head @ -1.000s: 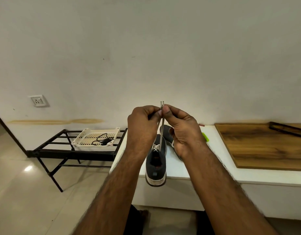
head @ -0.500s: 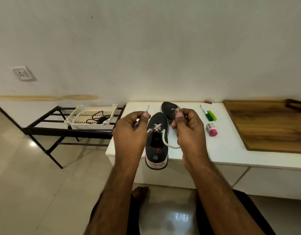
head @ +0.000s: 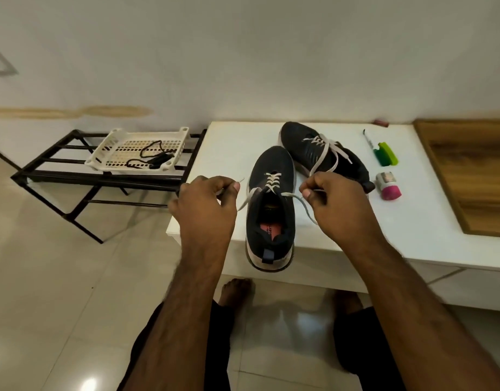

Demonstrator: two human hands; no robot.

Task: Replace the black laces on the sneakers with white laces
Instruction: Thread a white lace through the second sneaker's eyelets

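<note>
Sneakers: two dark ones sit on a white tabletop (head: 429, 221) against a pale wall. The near sneaker (head: 271, 204) points away from the viewer, its heel hanging just past the tabletop's front edge. A white lace (head: 272, 180) is threaded through its lower eyelets, and its two loose ends run out to either side. A pink insole inside carries dark printing too small to read.

The left hand (head: 205, 203) is held just left of this sneaker, thumb and forefinger in a closed grip on one lace end, whose tip pokes out above the thumb. The right hand (head: 337, 204) is held just right of the sneaker, its grip likewise pinching the other lace end, which loops down beneath the hand.

The far sneaker (head: 308, 149) lies behind and to the right, angled, touching or nearly touching the near one. It has its own white lace (head: 326, 153), with the ends trailing loose.

To the right on the tabletop lie a green-handled tool (head: 384, 153) and a small pink-and-grey object (head: 388, 186). A wooden board (head: 471, 176) rests at the far right.

To the left stands a black metal rack (head: 60, 176) holding a white perforated tray (head: 117, 136). Black laces (head: 153, 158) lie coiled in the tray.

The person's bare feet show on the glossy tiled floor below.
</note>
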